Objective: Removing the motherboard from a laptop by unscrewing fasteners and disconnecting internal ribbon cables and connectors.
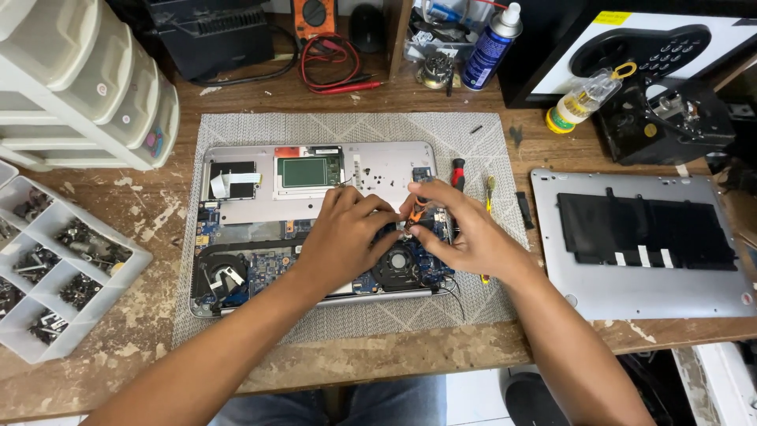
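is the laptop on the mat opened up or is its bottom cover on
Opened up. The laptop shows bare circuit board and fans, and its grey cover panel lies apart on the desk to the right.

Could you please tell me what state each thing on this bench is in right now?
Laptop: opened up, boards exposed.
Bottom cover: removed, lying to the right.
Left hand: resting on the laptop's insides.
Right hand: pinching a small orange tool.
Spray can: upright, capped.

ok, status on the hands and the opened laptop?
Left hand and right hand both down on opened laptop near fan. Right pinches small orange tool. Screwdrivers lie beside.
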